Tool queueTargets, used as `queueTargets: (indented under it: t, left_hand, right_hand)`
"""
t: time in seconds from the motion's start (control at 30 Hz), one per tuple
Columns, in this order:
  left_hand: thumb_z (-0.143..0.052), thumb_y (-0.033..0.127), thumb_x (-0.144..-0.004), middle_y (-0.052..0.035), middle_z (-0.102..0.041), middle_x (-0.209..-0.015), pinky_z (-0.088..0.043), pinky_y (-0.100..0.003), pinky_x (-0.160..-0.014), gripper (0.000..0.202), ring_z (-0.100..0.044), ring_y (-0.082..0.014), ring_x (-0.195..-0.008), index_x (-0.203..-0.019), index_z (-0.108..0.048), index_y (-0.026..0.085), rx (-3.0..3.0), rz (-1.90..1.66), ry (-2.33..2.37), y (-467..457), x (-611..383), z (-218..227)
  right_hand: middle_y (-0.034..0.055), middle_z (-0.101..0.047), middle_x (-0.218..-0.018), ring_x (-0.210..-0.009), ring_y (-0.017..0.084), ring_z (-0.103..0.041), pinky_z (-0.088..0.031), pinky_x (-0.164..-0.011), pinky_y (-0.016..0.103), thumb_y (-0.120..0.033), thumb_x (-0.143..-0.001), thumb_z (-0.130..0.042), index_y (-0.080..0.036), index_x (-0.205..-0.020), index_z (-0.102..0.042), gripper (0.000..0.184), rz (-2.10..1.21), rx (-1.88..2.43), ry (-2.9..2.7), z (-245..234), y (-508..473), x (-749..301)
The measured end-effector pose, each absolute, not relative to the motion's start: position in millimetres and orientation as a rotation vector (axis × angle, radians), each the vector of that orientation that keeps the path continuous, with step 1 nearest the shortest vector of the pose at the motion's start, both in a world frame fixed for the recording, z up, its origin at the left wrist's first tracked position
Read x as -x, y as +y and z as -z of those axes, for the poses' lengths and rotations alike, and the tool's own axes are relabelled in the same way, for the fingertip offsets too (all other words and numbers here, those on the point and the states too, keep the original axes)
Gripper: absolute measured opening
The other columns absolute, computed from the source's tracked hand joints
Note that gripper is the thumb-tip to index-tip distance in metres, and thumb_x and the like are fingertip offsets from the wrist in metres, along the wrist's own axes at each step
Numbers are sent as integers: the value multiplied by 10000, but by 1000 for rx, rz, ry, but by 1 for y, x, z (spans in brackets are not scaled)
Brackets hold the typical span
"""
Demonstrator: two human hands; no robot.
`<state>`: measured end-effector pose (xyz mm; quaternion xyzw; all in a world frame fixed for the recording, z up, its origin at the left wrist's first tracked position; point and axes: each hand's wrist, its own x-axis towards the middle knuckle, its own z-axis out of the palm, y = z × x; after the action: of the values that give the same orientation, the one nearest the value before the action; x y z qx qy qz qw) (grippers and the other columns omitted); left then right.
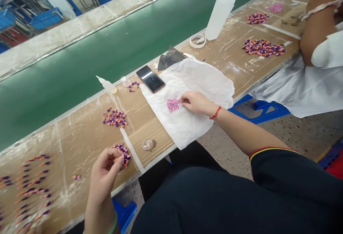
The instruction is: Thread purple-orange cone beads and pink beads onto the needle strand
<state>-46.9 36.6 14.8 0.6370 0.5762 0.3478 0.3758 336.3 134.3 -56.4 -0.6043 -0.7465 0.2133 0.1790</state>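
Note:
My right hand (197, 101), wearing a red cord, is over a white cloth (209, 76). Its fingertips are pinched at the right edge of a heap of tiny pink bits (173, 104); anything between them is too small to make out. Thumb and forefinger of my left hand (104, 171) are pressed together just in front of a pile of small purple and pink pieces (125, 152). What that pinch holds, if anything, I cannot tell. Beyond it lies another pile, of purple and orange cone-like pieces (115, 118). A small clear round jar (148, 145) stands between my hands.
A phone (150, 79) rests at the cloth's corner. Along the green belt (88, 57) stand a small glue bottle (107, 85), a tape roll (197, 41) and a large squeeze bottle (220, 15). Rows of pieces (34, 187) lie left. A co-worker's arm (318, 26) is at right.

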Motion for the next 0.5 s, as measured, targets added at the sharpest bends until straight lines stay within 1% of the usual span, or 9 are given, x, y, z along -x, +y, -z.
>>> queueTargets:
  t: [0.1, 0.3, 0.4, 0.5]
  left_hand:
    - [-742, 313, -766, 6, -644, -640, -480, -211, -493, 126, -582, -129, -536, -750, -676, 206, -1577, -946, 1468, 32, 39, -11]
    - [-763, 349, -775, -36, -711, -713, -515, -243, -536, 153, -630, -161, -599, -783, -737, 198, -1508, -977, 1462, 22, 31, -3]
    - [-739, 384, -823, -33, -706, -682, -507, -239, -526, 190, -623, -155, -580, -772, -746, 201, -1519, -989, 1406, 19, 27, -2]
    - [-702, 409, -870, -18, -671, -606, -471, -226, -482, 265, -577, -132, -514, -716, -732, 196, -1517, -1031, 1358, 18, 14, -5]
  right_hand:
    - [67, -635, -797, -789, 207, -562, -416, -744, 330, -124, -814, -592, -177, -751, -604, 83, -604, 1714, -2122, 59, 134, -336]
    - [105, -619, -826, -865, 255, -553, -415, -797, 380, -138, -827, -557, -185, -721, -539, 117, -629, 1654, -2082, 63, 131, -333]
    - [101, -614, -840, -855, 246, -551, -421, -799, 385, -154, -843, -531, -187, -758, -523, 92, -674, 1589, -2007, 58, 124, -334]
    - [69, -606, -824, -780, 206, -542, -439, -736, 350, -244, -898, -517, -194, -802, -517, 108, -790, 1464, -1949, 44, 111, -330]
